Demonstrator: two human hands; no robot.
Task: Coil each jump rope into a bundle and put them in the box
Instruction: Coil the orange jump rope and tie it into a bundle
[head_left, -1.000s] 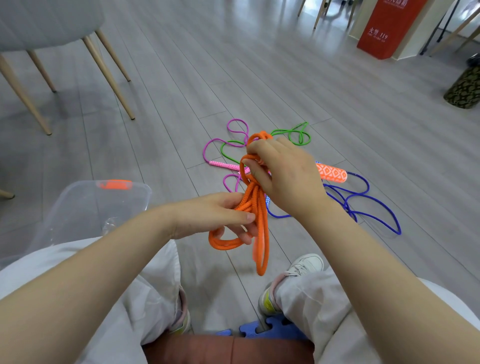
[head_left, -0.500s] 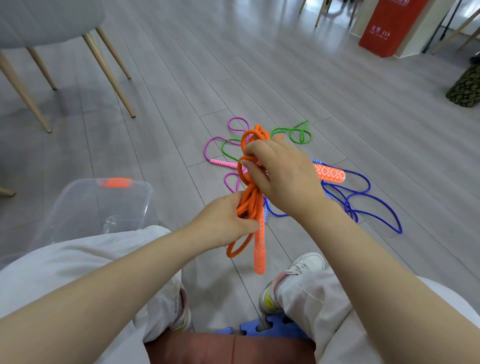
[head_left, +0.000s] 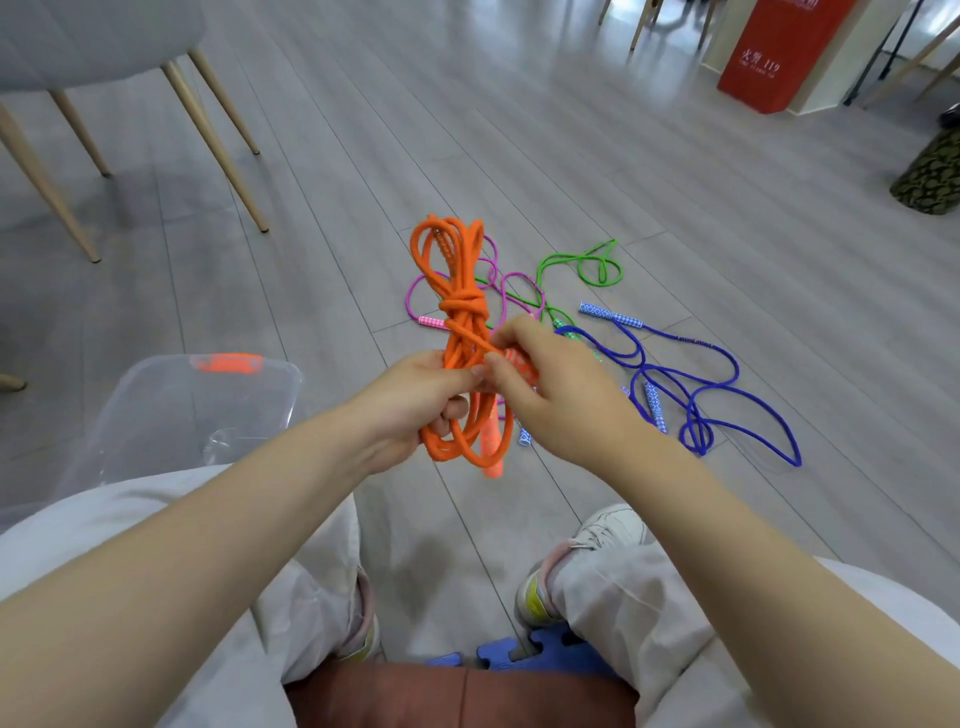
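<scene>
Orange jump rope (head_left: 464, 332) coiled, knot wrapped mid-bundle; your left hand (head_left: 423, 402) fingers clamped on coils, right hand (head_left: 545, 387) fingers pinch its handle end. Clear plastic box (head_left: 171, 410) at left holds no rope yet. Pink rope (head_left: 501, 280), green rope (head_left: 597, 265), blue rope (head_left: 727, 395) loose on floor (head_left: 363, 156) — three uncoiled.

jump ropes: 4 – orange (head_left: 464, 332), pink (head_left: 498, 283), green (head_left: 592, 265), blue (head_left: 691, 384) | clear box (head_left: 171, 410): 1 | hands: 2 – left (head_left: 423, 402), right (head_left: 558, 389) | chairs: 1 (head_left: 78, 47)
</scene>
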